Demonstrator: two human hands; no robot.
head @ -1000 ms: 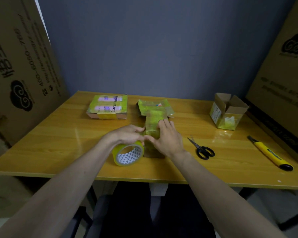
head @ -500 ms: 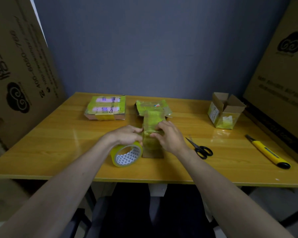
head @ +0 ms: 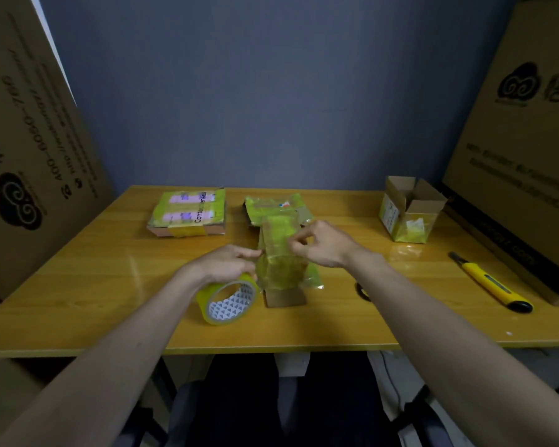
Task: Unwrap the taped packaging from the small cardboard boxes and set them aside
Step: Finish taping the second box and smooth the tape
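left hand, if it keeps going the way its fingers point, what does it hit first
The left hand points right, fingertips at the wrapped box; it would press into that box first, and the right hand beyond.

My wooden table [head: 78, 285] carries a flat taped package [head: 188, 212] at the far left and a crumpled taped wrapper [head: 276, 204] far centre. The tape-wrapped box [head: 281, 262] stands near the middle, a yellow tape roll [head: 228, 300] just left of it. An opened small box [head: 409, 212] sits far right, a yellow utility knife [head: 491, 282] near right.
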